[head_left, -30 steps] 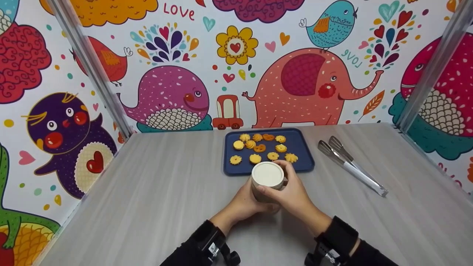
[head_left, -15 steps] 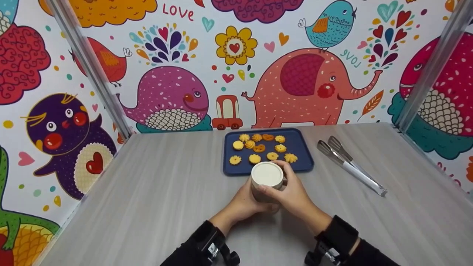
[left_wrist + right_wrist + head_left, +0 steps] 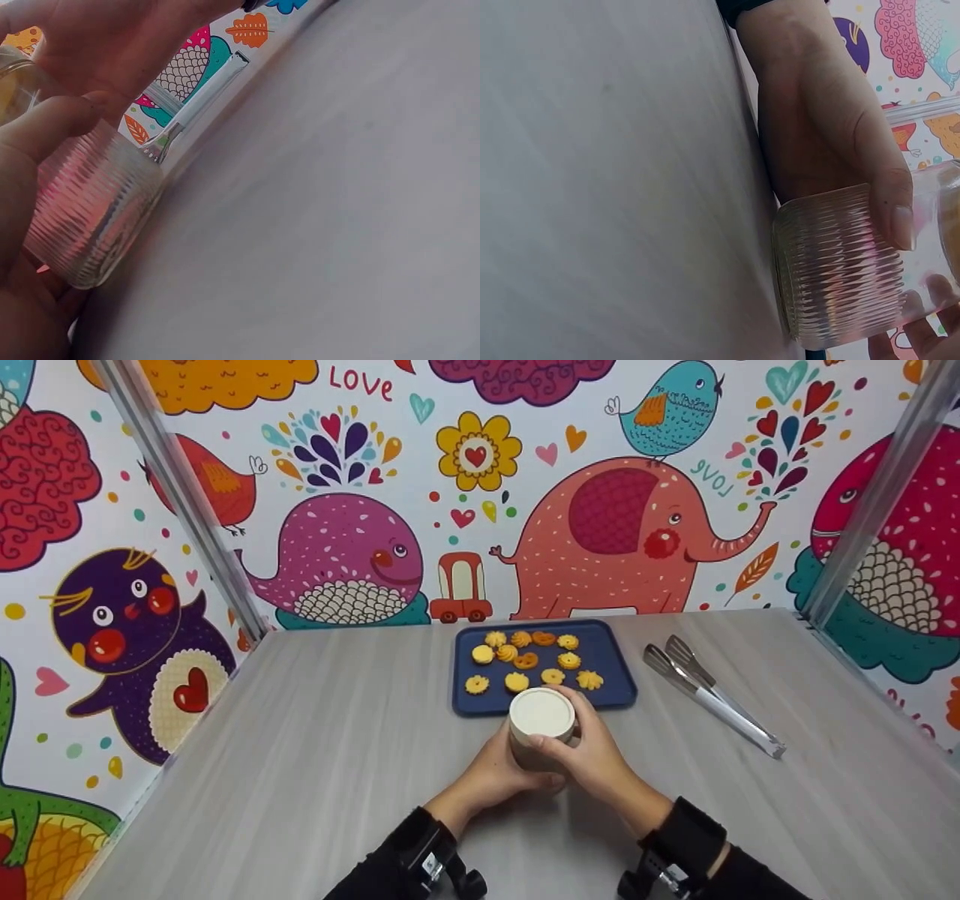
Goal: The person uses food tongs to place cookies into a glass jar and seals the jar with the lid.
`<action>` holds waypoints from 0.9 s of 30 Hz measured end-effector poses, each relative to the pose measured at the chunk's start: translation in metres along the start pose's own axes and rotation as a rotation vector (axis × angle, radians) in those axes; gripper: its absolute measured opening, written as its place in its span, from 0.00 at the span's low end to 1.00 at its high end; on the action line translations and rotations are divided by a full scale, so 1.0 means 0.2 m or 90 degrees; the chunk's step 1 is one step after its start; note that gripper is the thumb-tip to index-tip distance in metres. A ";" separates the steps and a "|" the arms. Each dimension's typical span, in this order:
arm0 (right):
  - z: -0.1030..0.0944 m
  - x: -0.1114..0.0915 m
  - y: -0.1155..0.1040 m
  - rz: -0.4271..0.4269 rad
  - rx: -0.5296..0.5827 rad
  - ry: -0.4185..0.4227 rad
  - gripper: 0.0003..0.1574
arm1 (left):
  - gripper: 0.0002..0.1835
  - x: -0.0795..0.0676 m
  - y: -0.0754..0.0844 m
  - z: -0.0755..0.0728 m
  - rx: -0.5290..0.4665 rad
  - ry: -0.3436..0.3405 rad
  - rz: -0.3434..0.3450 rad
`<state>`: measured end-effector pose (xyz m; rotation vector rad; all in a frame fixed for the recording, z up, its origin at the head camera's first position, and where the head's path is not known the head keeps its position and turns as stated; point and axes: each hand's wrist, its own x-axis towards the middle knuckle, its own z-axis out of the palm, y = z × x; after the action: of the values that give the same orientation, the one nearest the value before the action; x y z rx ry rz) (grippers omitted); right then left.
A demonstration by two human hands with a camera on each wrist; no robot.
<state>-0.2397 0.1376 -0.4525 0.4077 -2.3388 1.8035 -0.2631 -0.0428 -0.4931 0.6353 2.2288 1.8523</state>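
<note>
Both hands hold a clear ribbed glass jar (image 3: 97, 202) upright, in front of the tray; a round cream lid (image 3: 541, 714) is on it. My left hand (image 3: 499, 772) grips the jar's lower body, its thumb across the ribbed glass in both wrist views. Higher up, my right hand (image 3: 596, 751) is curled round the lid's side, thumb at the near edge and fingers on the far side. In the right wrist view the jar's base (image 3: 784, 277) is right at the tabletop. The jar looks see-through, with the wall print showing through it.
A blue tray (image 3: 619, 690) bearing several small cookies (image 3: 517, 682) lies just beyond the jar. Metal tongs (image 3: 716, 697) lie to its right on the grey wood-look table (image 3: 315, 750). Printed walls (image 3: 480, 525) and metal posts (image 3: 191, 502) bound the back and sides.
My right thumb has slid slightly right along the lid's edge and the far fingertip slightly left, a small counterclockwise turn. The left hand and jar stay in place.
</note>
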 end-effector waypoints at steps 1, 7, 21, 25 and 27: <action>0.00 0.00 0.00 0.002 0.000 0.000 0.48 | 0.64 0.00 0.00 0.00 -0.003 0.000 -0.001; 0.00 0.00 0.00 0.004 -0.005 -0.002 0.48 | 0.64 0.00 0.00 0.00 -0.004 0.003 -0.004; 0.00 0.01 0.00 0.035 0.000 0.006 0.53 | 0.63 0.01 0.00 0.00 -0.011 -0.005 -0.008; 0.00 0.01 0.00 0.029 -0.002 0.014 0.49 | 0.63 0.00 0.00 0.00 -0.012 -0.002 -0.010; 0.00 0.02 0.00 0.023 -0.001 0.018 0.48 | 0.63 0.00 0.00 0.00 -0.005 0.001 -0.009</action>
<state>-0.2427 0.1370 -0.4516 0.3408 -2.3430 1.8110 -0.2625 -0.0422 -0.4924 0.6146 2.2192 1.8544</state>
